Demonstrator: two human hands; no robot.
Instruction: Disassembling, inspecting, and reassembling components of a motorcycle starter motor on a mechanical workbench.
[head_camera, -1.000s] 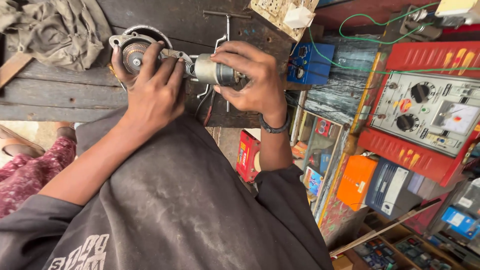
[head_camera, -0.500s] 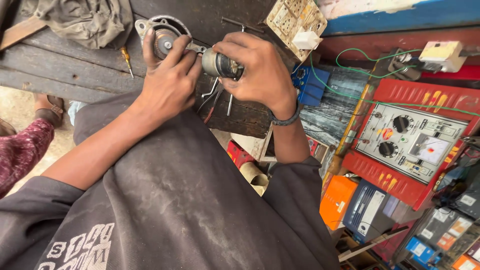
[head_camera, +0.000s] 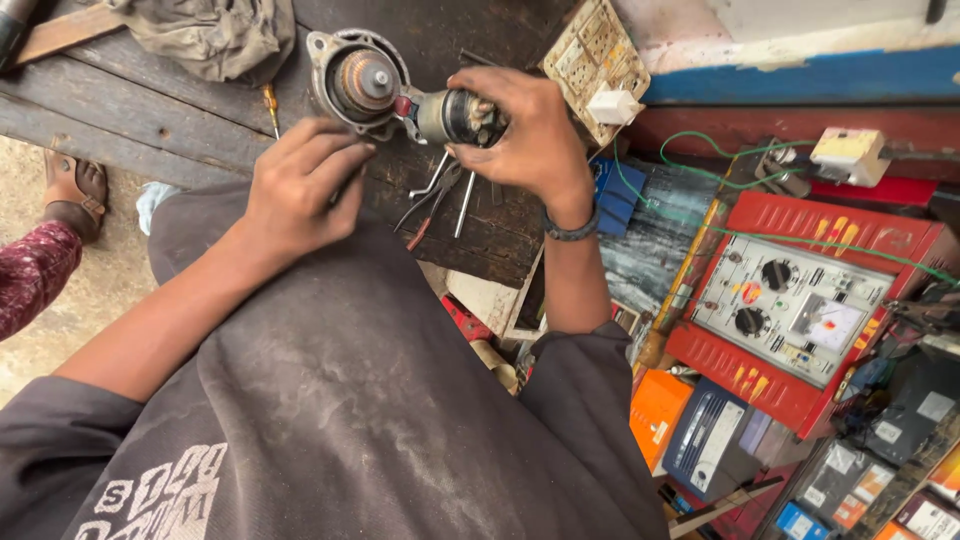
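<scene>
A small metal motor lies on the dark wooden bench (head_camera: 150, 120). Its round open housing (head_camera: 360, 80) faces up, and a cylindrical body (head_camera: 450, 115) joins it on the right. My right hand (head_camera: 525, 130) is wrapped over that cylindrical body, with a dark band on the wrist. My left hand (head_camera: 300, 190) hovers just below the housing at the bench edge, off the motor, fingers half curled. Only its back shows, so I cannot tell whether it holds anything. Pliers (head_camera: 435, 195) and a thin metal rod (head_camera: 465, 205) lie on the bench under the motor.
A yellow-handled screwdriver (head_camera: 270, 105) and a crumpled grey cloth (head_camera: 215, 35) lie at the bench's left. A beige switch panel (head_camera: 595, 60) leans at the right. A red meter box (head_camera: 800, 300), boxes and green wire fill the right. Another person's sandalled foot (head_camera: 75, 195) stands at left.
My left hand has let go of the round housing and drawn back toward me. The right hand keeps its hold on the cylindrical body. The view has shifted, so the motor sits higher.
</scene>
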